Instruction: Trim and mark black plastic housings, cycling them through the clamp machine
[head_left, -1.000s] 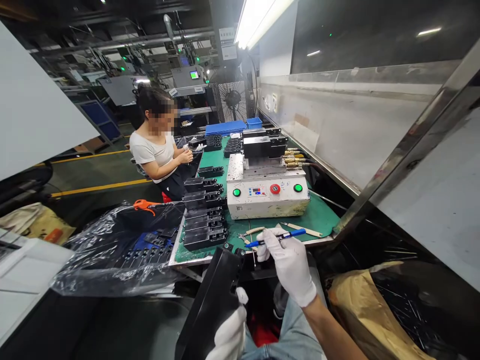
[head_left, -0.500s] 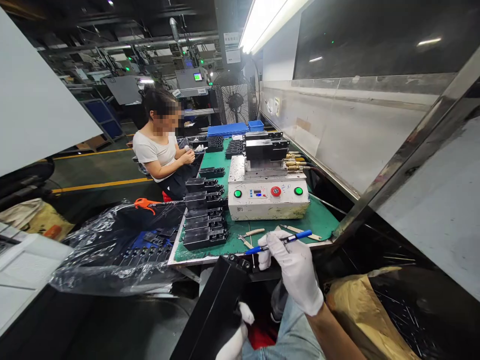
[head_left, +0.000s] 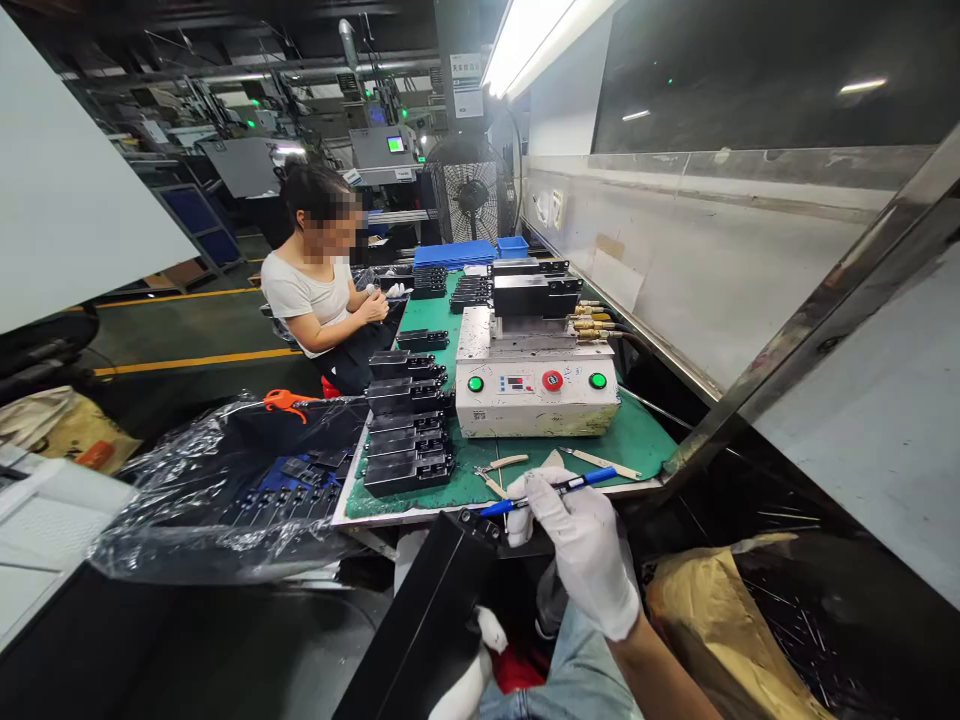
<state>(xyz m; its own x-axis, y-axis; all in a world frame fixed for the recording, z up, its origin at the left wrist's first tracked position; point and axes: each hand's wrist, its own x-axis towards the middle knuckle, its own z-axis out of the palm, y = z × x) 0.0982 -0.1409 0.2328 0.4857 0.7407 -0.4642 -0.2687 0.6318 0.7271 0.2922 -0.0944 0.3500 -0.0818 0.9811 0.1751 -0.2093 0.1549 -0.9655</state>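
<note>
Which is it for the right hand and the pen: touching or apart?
Touching. The head view shows the right hand gripping the pen, whose ends stick out on either side.

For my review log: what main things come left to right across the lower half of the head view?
Orange tool, black part held in the left hand, gloved right hand with blue pen, brown bag.

Smooth, faintly glossy plastic housing point(head_left: 424, 610)
</note>
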